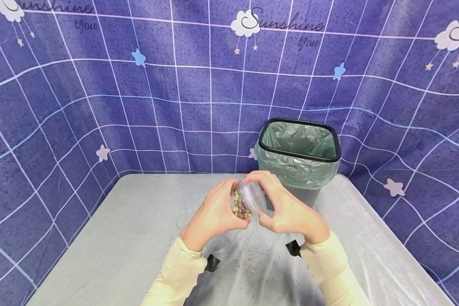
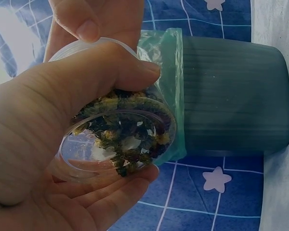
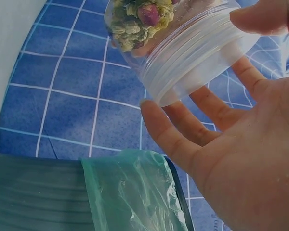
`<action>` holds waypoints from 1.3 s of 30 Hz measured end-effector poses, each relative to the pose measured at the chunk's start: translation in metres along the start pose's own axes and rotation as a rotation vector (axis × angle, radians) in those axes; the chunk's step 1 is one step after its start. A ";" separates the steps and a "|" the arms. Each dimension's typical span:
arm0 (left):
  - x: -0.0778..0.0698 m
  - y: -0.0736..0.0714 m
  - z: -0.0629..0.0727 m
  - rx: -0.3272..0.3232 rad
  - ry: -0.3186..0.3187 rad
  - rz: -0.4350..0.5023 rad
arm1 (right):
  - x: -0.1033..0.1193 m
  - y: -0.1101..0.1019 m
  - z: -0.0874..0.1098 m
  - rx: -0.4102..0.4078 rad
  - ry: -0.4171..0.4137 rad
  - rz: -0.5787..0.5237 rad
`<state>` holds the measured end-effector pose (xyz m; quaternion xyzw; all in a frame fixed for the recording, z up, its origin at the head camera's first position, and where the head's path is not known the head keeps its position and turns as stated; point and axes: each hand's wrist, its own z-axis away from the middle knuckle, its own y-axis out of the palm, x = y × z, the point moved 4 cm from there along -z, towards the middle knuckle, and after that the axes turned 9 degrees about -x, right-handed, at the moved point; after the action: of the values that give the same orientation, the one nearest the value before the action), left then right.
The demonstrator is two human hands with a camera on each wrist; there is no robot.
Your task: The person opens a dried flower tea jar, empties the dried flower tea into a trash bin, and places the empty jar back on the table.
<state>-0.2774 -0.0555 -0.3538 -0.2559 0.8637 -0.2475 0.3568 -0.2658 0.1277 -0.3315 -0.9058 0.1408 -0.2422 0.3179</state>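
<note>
My left hand (image 1: 213,210) grips a clear plastic jar (image 2: 118,139), its thumb on one side and its fingers on the other. Dried flowers (image 1: 240,205), yellowish with some dark red buds, lie inside the tilted jar. On the jar's right-hand end sits a translucent ridged screw lid (image 1: 256,197). My right hand (image 1: 288,210) holds this lid by its edge, thumb across from the fingertips. In the right wrist view, a pinkish rosebud (image 3: 148,15) shows through the jar wall, and the lid (image 3: 197,62) covers the mouth. Both hands are raised over the table.
A bin (image 1: 304,195) lined with a green bag (image 1: 290,170) stands at the table's back right, just behind the right hand. Clear round pieces (image 1: 184,219) lie left of the hands. Fine crumbs (image 1: 252,265) and black patches (image 1: 293,247) dot the grey table (image 1: 137,238).
</note>
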 end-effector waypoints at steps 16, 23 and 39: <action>-0.002 -0.002 0.000 -0.012 0.005 -0.008 | -0.001 0.000 0.000 -0.022 0.133 0.057; -0.002 -0.002 0.000 -0.008 -0.015 -0.013 | -0.003 0.002 0.000 -0.064 0.262 0.121; -0.003 -0.001 0.000 -0.015 -0.015 -0.008 | -0.008 0.006 0.000 -0.144 0.397 0.190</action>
<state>-0.2756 -0.0544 -0.3516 -0.2640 0.8618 -0.2405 0.3602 -0.2727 0.1267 -0.3380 -0.8433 0.3022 -0.3742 0.2400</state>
